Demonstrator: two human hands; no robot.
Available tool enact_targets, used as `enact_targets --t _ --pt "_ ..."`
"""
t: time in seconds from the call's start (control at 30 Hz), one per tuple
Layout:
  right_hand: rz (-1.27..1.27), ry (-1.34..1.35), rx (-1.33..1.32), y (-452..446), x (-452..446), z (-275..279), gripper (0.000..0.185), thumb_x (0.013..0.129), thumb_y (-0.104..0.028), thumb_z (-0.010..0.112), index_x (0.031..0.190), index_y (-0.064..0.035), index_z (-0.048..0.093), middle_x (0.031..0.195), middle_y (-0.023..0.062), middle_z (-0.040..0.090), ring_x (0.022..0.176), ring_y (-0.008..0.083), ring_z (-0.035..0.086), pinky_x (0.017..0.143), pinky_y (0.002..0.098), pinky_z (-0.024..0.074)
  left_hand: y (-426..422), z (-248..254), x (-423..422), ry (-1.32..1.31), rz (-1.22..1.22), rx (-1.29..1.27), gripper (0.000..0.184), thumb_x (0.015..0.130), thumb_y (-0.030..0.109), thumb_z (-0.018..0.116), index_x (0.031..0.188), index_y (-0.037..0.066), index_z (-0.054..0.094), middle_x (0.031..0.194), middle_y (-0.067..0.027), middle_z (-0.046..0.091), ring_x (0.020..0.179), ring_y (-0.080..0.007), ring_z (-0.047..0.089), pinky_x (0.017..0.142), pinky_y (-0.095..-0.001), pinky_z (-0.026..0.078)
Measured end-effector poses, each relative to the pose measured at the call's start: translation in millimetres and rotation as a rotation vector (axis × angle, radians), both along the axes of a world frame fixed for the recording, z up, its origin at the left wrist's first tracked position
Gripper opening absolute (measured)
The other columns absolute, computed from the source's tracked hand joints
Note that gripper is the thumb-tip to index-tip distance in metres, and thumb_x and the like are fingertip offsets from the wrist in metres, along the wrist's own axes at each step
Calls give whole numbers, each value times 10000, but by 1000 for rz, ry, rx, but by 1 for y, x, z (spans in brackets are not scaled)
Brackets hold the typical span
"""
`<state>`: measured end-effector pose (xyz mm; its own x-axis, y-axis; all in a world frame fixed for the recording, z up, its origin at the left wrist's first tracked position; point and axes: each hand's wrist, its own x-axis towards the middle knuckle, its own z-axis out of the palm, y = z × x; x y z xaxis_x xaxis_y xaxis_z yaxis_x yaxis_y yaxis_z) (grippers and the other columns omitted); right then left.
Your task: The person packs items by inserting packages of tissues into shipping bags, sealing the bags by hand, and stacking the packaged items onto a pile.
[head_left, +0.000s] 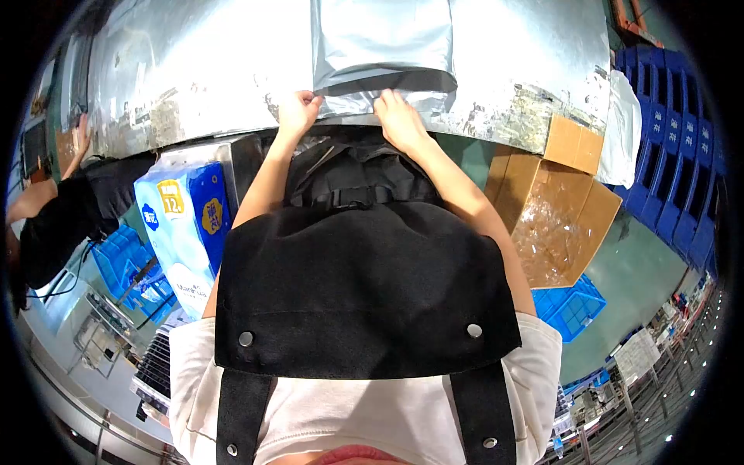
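The left hand [299, 115] and right hand [399, 122] pinch a silver plastic bag [384, 54]. It lies on a scuffed metal table [205, 77], along the near edge.

Workshop or factory floor, packing-type area. Metal-topped desk [194, 62], surface scuffed and worn, silver plastic bag [380, 39] lying at its near edge. Open cardboard box [601, 213] with clear plastic inside, by the near right corner. Stacked blue crates [670, 147] beyond the right edge. Green floor [639, 248]. Another person [85, 194] at the desk's left end.
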<state>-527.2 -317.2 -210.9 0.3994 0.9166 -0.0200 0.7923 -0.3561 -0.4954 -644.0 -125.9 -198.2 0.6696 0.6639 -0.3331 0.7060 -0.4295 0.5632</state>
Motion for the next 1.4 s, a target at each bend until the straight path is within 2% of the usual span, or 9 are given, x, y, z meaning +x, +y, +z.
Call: enact_targets --t 0.23,0.33,0.47,0.53,0.57,0.63,0.87,1.1,1.4 --pt "-63 -137 112 -166 31 -1 164 714 -13 496 874 -15 530 853 162 549 831 310 537 725 369 452 10 -1 -11 77 39 -147 276 740 275 616 668 9 623 544 -85 569 502 -164 525 525 -298 415" --pt "-702 278 -573 -309 65 16 298 834 -146 389 1092 -62 513 1080 166 519 1038 284 474 830 349 395 23 -9 -37 -84 16 -534 323 801 335 579 674 43 635 574 17 556 519 -64 466 486 -206 358" --pt "-389 104 -1282 -423 89 0 353 824 -214 407 1121 -56 515 1028 185 560 998 281 527 830 385 418 37 -6 -56 -134 115 -507 309 815 326 566 840 23 620 654 12 560 573 -71 475 524 -194 389" --pt "-546 300 -1000 -416 104 -57 348 807 -218 430 1094 -53 537 958 193 594 948 289 561 814 414 433 43 0 -47 -167 83 -147 290 786 263 603 912 2 601 688 -31 578 640 -124 527 609 -237 436" --pt "-269 84 -1122 -284 100 32 285 781 -169 471 1026 -60 568 854 172 610 886 304 570 756 415 447 48 3 -36 -173 102 7 299 767 224 624 965 4 590 731 -63 598 694 -153 557 663 -259 451" --pt "-108 -131 -101 -207 115 26 208 763 -69 483 953 -57 569 855 175 588 814 330 555 707 405 451 41 34 0 -149 -86 321 535 724 73 601 1218 33 401 1089 -161 495 943 -231 524 821 -346 430" --pt "474 -528 121 -45 138 63 352 712 2 504 1054 -78 516 1131 103 516 1247 260 286 1016 481 221 32 47 48 193 -1416 1107 657 729 -30 477 1328 120 252 1421 -91 125 1314 -234 99 1069 -400 132" --pt "125 -212 -71 -69 157 62 206 634 0 545 820 -89 544 891 81 607 1187 272 377 933 587 236 58 26 13 -78 -755 165 383 632 -7 535 1014 24 521 1229 -156 445 1202 -297 356 1023 -389 280" --pt "-104 60 -300 48 233 59 109 523 -121 621 626 -88 609 719 105 600 843 289 535 702 379 449 128 42 124 82 -683 98 263 647 -30 556 909 -4 555 815 -185 576 901 -334 541 813 -384 418"
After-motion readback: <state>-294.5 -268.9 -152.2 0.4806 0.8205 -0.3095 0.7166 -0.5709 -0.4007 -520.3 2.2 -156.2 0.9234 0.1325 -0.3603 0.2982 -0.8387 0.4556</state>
